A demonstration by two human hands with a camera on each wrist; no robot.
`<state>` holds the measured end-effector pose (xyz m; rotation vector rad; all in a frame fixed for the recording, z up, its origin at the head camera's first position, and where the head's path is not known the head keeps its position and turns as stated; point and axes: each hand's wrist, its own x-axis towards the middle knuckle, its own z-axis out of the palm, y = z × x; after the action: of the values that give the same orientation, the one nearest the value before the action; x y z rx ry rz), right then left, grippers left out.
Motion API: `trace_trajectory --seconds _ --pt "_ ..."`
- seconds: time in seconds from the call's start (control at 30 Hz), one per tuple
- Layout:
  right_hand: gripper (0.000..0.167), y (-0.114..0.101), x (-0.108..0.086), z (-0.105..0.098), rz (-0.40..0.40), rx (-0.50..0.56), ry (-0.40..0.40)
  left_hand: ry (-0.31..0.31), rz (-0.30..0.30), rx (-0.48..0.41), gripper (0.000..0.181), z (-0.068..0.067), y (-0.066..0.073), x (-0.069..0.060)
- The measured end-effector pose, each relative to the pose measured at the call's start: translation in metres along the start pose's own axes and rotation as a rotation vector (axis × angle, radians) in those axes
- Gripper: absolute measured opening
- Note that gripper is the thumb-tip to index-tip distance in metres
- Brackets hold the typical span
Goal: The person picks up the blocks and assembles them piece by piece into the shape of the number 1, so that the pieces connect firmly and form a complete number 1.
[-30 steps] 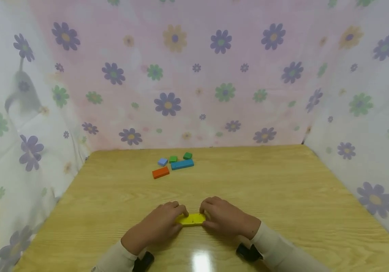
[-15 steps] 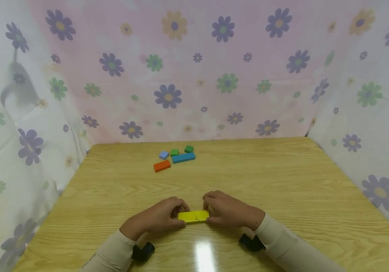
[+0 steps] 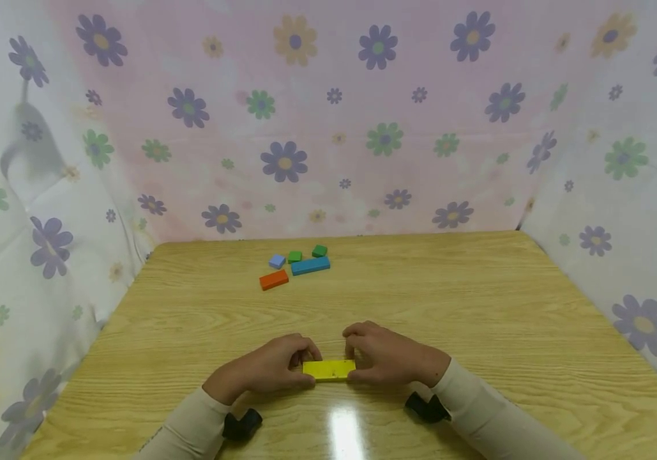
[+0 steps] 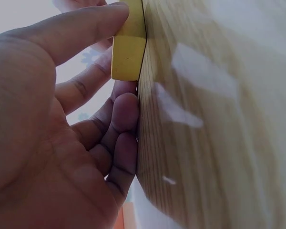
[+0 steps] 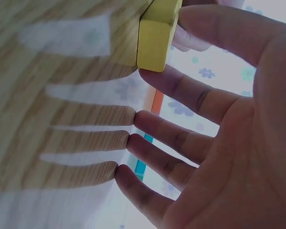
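Observation:
A long yellow block (image 3: 329,370) lies flat on the wooden table, close to the person. At its left end, my left hand (image 3: 271,365) holds it with the thumb on the near side and the index finger on the far side. My right hand (image 3: 388,354) pinches the opposite end in the same manner. In the left wrist view the thumb touches the yellow block (image 4: 127,57), and the lower fingers curl against the tabletop. The right wrist view has the other fingertips resting on the table beside the yellow block (image 5: 155,43).
Farther back on the table (image 3: 449,300) lie a red block (image 3: 274,280), a long blue block (image 3: 310,266), a light blue block (image 3: 277,261) and two green blocks, one left (image 3: 295,257), one right (image 3: 319,251). Flowered cloth (image 3: 328,128) hangs around the back and sides.
The head view has tilted slightly down. My fingers have shifted from over the top of the yellow block toward its ends, uncovering more of it. The other blocks stay in place.

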<state>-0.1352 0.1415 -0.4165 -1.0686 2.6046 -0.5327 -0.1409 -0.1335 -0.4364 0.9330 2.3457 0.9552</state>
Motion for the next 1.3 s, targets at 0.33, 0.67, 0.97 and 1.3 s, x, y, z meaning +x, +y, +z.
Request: trace_trajectory --seconds 0.33,0.67,0.97,1.3 --pt "0.015 0.001 0.000 0.002 0.001 -0.007 0.016 0.009 -0.032 0.057 0.028 0.002 0.001 0.004" --pt "0.015 0.002 0.000 0.004 0.001 0.002 0.030 -0.011 -0.047 0.013 0.026 0.000 -0.001 0.004" --pt "0.016 0.001 0.001 0.005 0.010 0.000 0.014 0.014 -0.080 -0.070 0.026 -0.011 -0.006 0.003" --pt "0.016 -0.001 0.000 0.006 -0.004 -0.019 0.030 0.294 -0.194 0.156 0.022 -0.044 -0.021 0.009"
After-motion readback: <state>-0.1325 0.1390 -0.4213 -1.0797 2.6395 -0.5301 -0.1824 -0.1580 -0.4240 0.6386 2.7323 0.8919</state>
